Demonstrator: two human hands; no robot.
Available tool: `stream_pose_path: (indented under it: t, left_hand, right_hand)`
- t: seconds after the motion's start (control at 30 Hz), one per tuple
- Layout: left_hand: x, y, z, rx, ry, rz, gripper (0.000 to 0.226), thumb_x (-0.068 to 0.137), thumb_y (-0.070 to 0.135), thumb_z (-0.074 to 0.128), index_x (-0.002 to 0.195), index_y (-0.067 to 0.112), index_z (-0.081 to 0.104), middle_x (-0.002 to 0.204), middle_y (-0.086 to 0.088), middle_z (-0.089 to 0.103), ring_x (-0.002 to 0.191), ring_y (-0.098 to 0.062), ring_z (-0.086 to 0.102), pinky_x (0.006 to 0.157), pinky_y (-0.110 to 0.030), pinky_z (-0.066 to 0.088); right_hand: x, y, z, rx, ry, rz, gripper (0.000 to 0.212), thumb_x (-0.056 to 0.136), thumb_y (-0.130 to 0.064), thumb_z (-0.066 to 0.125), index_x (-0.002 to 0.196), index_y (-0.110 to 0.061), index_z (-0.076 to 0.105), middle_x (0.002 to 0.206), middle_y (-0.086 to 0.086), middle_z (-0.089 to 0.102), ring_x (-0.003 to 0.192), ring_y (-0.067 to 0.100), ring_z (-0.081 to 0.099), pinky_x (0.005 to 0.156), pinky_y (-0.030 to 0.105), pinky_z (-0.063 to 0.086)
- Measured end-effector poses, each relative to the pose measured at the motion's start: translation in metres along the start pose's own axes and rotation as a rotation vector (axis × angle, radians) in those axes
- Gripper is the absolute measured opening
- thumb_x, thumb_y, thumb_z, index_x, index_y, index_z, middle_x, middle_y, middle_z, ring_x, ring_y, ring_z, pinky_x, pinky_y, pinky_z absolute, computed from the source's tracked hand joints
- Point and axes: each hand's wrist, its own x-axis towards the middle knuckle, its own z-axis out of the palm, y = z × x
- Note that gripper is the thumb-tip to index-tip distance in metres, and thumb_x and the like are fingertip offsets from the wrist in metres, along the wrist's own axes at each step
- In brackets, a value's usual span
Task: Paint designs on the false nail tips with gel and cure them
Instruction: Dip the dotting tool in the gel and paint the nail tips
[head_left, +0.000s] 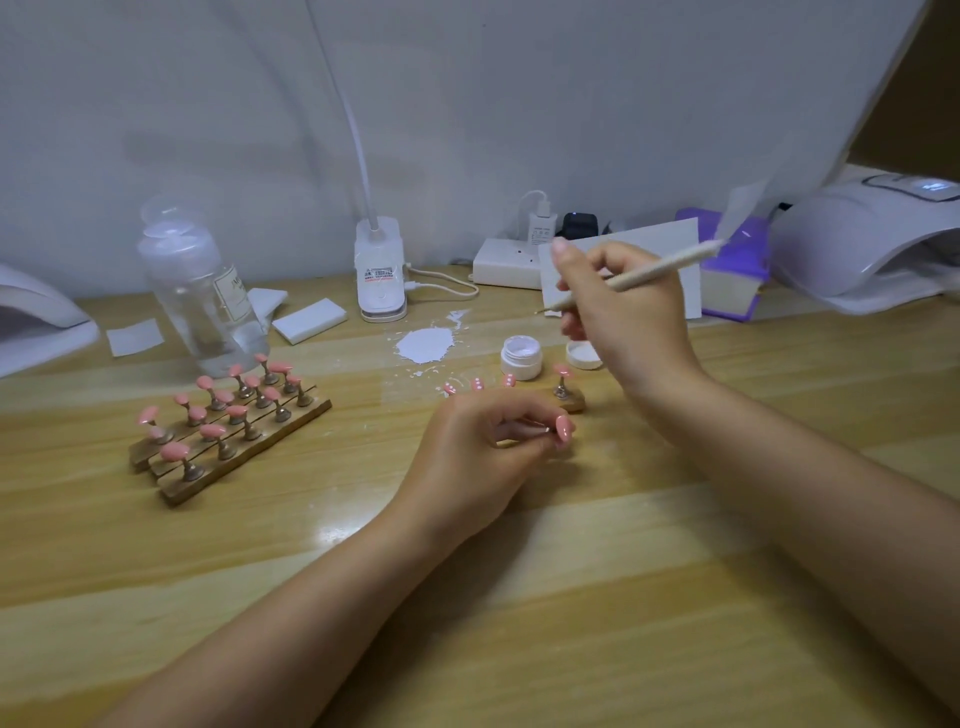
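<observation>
Near the middle of the frame, a pink nail tip (564, 429) is pinched by the left hand (485, 447), a thin brush (644, 272) is gripped higher up by the right hand (618, 306), and an open gel jar (522, 357) is seen between them.

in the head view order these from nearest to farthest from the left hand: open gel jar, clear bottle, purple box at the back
From the left hand:
1. Open gel jar, just beyond the hand, slightly right.
2. Clear bottle, far left, behind the nail racks.
3. Purple box, back right, beside the curing lamp.
</observation>
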Motion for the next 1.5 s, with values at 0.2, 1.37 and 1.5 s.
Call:
stream_pose_path:
  t: [0.2, 1.37, 1.5]
  left_hand:
    - [-0.001, 0.001, 0.000, -0.020, 0.010, -0.021, 0.024, 0.077, -0.008, 0.064, 0.068, 0.014, 0.066, 0.069, 0.003, 0.065, 0.064, 0.000, 0.061, 0.057, -0.009, 0.045]
    - [0.001, -0.001, 0.002, 0.164, 0.049, -0.046, 0.019, 0.076, -0.009, 0.064, 0.077, 0.007, 0.074, 0.063, 0.009, 0.068, 0.048, 0.006, 0.053, 0.061, 0.000, 0.040]
    - [0.001, 0.001, 0.003, 0.144, 0.046, -0.050, 0.020, 0.076, -0.009, 0.064, 0.078, 0.007, 0.074, 0.063, 0.017, 0.066, 0.049, 0.009, 0.054, 0.059, 0.000, 0.040]
  right_hand:
    - [-0.049, 0.005, -0.016, 0.301, -0.030, 0.081, 0.033, 0.081, -0.026, 0.067, 0.052, -0.019, 0.054, 0.043, -0.003, 0.056, 0.042, 0.007, 0.052, 0.045, 0.017, 0.045]
    - [-0.055, 0.020, -0.010, 0.159, -0.102, 0.024, 0.045, 0.079, 0.008, 0.057, 0.049, -0.010, 0.029, 0.029, -0.010, 0.030, 0.026, 0.002, 0.042, 0.041, 0.022, 0.039]
    - [-0.056, 0.019, -0.011, 0.165, -0.115, 0.020, 0.045, 0.079, 0.008, 0.056, 0.049, -0.010, 0.028, 0.027, -0.010, 0.033, 0.025, 0.001, 0.042, 0.040, 0.019, 0.039]
